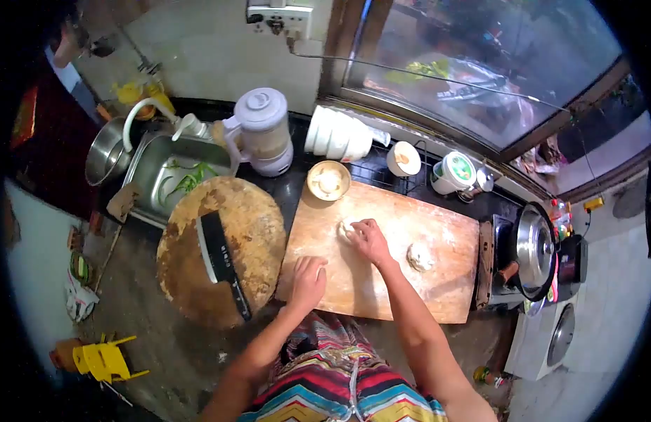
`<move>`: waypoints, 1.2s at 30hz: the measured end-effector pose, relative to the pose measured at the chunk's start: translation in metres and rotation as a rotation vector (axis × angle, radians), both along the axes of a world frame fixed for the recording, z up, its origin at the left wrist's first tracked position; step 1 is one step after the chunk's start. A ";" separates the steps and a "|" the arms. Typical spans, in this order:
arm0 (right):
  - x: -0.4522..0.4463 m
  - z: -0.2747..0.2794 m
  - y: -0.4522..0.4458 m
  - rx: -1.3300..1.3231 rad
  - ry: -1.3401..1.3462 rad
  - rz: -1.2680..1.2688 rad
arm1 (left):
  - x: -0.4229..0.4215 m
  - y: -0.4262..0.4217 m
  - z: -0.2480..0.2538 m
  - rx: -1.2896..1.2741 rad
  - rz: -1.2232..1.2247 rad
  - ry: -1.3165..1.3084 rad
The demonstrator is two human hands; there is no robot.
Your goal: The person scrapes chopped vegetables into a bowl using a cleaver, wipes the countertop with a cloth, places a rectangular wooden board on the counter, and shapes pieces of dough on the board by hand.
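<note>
A floured wooden board [438, 218] lies in front of me. My right hand [368, 241] is closed on a small piece of dough [346, 229] near the board's upper left part. To its right sits another lump of dough [420, 257], which nothing touches. My left hand [309, 283] rests at the board's left edge, its fingers curled; what they hold, if anything, is hidden. A bowl with white contents [329, 181] stands at the board's top left corner.
On the left, a black cleaver [222, 260] lies on a round chopping block [259, 218]. Behind it is a sink [146, 169] with green vegetables. A blender [263, 133], stacked white bowls [337, 133] and a white tub [453, 173] line the back. A lidded pan [534, 246] stands right.
</note>
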State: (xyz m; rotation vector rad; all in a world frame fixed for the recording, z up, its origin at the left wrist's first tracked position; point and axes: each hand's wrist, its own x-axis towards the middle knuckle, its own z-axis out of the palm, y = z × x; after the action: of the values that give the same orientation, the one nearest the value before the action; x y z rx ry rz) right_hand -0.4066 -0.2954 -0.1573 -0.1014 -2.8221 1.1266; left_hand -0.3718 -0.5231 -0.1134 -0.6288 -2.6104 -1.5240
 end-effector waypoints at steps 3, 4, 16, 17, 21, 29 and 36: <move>0.018 0.035 0.017 -0.367 -0.016 -0.199 | -0.033 0.034 -0.001 -0.095 -0.097 -0.036; 0.030 0.034 0.029 -0.369 0.025 -0.306 | -0.047 0.044 0.000 -0.187 -0.151 -0.007; 0.147 -0.007 0.115 0.036 0.044 -0.608 | -0.087 0.095 -0.060 -0.445 -0.183 0.042; 0.138 -0.005 0.114 0.106 0.045 -0.525 | -0.083 0.099 -0.055 -0.472 -0.164 0.112; 0.127 -0.030 0.123 -0.115 -0.029 -0.631 | -0.052 0.108 0.000 -0.577 -0.070 0.299; 0.175 -0.010 0.095 -1.305 -0.315 -0.791 | 0.021 0.165 -0.059 -0.043 -0.289 -0.487; 0.179 -0.002 0.104 -1.024 -0.439 -0.654 | 0.058 0.214 -0.054 0.014 -0.181 -0.684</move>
State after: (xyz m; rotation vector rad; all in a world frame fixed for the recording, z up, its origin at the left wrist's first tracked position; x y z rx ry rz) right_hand -0.2274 -0.1912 -0.1593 -1.3289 -1.8330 2.3263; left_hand -0.3138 -0.3086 -0.1675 -0.3953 -3.0688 -2.1213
